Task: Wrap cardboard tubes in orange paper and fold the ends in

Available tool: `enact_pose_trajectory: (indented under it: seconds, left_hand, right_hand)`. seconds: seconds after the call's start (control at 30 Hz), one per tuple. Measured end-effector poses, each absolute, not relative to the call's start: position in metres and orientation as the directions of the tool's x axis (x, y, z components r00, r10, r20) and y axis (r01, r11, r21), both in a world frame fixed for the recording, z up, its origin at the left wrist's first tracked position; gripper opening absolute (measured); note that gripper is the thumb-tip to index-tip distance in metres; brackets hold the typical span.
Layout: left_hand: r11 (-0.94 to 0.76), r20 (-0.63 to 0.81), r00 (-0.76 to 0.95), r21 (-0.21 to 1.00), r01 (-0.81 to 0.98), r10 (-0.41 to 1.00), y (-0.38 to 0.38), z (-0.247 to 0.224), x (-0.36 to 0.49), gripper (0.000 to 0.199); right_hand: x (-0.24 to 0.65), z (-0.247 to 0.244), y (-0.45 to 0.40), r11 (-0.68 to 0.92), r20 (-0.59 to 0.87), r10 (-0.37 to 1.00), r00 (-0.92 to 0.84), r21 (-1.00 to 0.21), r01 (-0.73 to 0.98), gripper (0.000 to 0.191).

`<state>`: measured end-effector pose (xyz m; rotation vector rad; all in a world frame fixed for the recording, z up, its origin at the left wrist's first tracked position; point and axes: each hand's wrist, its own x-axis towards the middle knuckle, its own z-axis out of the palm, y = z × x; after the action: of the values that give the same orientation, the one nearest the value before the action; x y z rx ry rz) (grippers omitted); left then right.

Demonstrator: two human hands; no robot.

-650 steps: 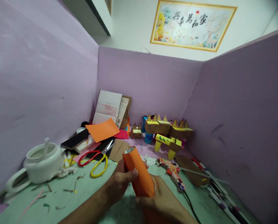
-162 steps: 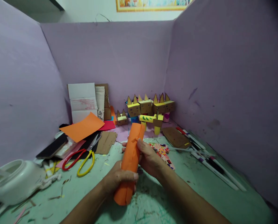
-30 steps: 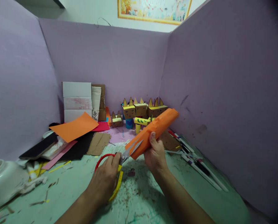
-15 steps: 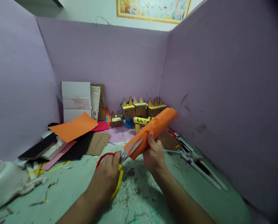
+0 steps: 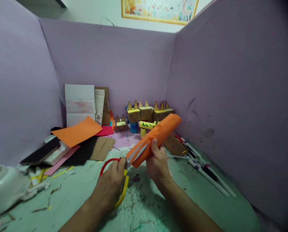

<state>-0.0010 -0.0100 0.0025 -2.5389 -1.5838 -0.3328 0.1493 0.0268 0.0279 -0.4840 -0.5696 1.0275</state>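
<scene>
My left hand (image 5: 112,182) is closed on the handles of scissors (image 5: 125,190), one red and one yellow. Their metal blades stand apart and lie along the lower left end of an orange paper roll (image 5: 164,129). Wrapped round the lower side of that roll, my right hand (image 5: 158,161) holds it tilted above the green table, thumb on top. The roll's surface is wrinkled along its middle. Part of the lower blade is overlapped by the paper.
Cardboard figures with pointed ears (image 5: 146,112) stand at the back. Orange sheet (image 5: 78,131), black paper and cardboard lie left; a white pot (image 5: 4,190) is at the left edge. Markers (image 5: 208,177) lie right. Purple walls (image 5: 110,61) surround the table (image 5: 81,206).
The paper roll and my right hand have shifted slightly left and down. More of the roll's end now lies between the scissor blades, near their pivot.
</scene>
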Motion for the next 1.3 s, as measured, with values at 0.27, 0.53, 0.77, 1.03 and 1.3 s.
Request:
enact_pose_trajectory:
  seconds: [0.27, 0.53, 0.77, 1.03, 1.3]
  left_hand:
    - [-0.518, 0.308, 0.47, 0.097, 0.85, 0.827, -0.007, -0.006, -0.008, 0.047]
    - [-0.499, 0.384, 0.42, 0.129, 0.857, 0.822, -0.007, -0.018, -0.007, 0.075]
    - [-0.48, 0.387, 0.444, -0.002, 0.877, 0.808, -0.007, -0.008, -0.005, 0.093]
    - [-0.438, 0.348, 0.429, -0.057, 0.897, 0.833, -0.009, -0.003, -0.003, 0.095]
    - [-0.48, 0.367, 0.466, -0.06, 0.875, 0.805, -0.008, -0.004, -0.006, 0.093]
  right_hand:
    - [0.148, 0.026, 0.028, 0.419, 0.172, 0.899, 0.404, -0.608, -0.674, 0.049]
    - [0.143, 0.024, 0.027, 0.403, 0.159, 0.907, 0.391, -0.599, -0.692, 0.043]
    - [0.139, 0.019, 0.023, 0.373, 0.162, 0.924, 0.348, -0.59, -0.716, 0.036]
    - [0.142, 0.025, 0.024, 0.333, 0.131, 0.941, 0.311, -0.515, -0.79, 0.041]
    - [0.141, 0.021, 0.026, 0.323, 0.116, 0.944, 0.308, -0.509, -0.798, 0.04]
